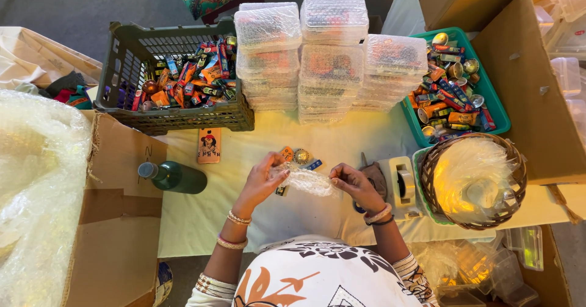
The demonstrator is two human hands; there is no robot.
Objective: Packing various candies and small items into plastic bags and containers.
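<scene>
Both hands are up over the counter (pixel 201 221), and between them hangs a small piece of bubble wrap (pixel 308 182), stretched crosswise. The left hand (pixel 264 179) pinches its left end, fingers closed on the plastic; the right hand (pixel 351 184) grasps the right end the same way. So the wrap's long axis runs left to right, hand to hand, roughly level and parallel to the near edge of the counter.

Just beyond the wrap, on the pale cloth, lie the loose pieces: a small orange item (pixel 287 153), a round metallic piece (pixel 301 156) and a blue stick-shaped packet (pixel 314 165). They lie a little left of the wrap's middle, nearer the left hand than the right, and farther from the body than either grip (the wrap partly covers whatever lies directly under it, so I cannot tell if more sits there).

Off the right hand, touching close, stands a tape dispenser (pixel 400 182), with a wicker basket (pixel 473 221) of clear sheets past it. Farther back: stacked clear plastic boxes (pixel 332 57), a dark crate (pixel 131 57) of colourful packets at left, a teal tray (pixel 497 115) of the same at right. A green bottle (pixel 177 177) lies on its side well left of the left hand, a phone (pixel 209 145) above it.
</scene>
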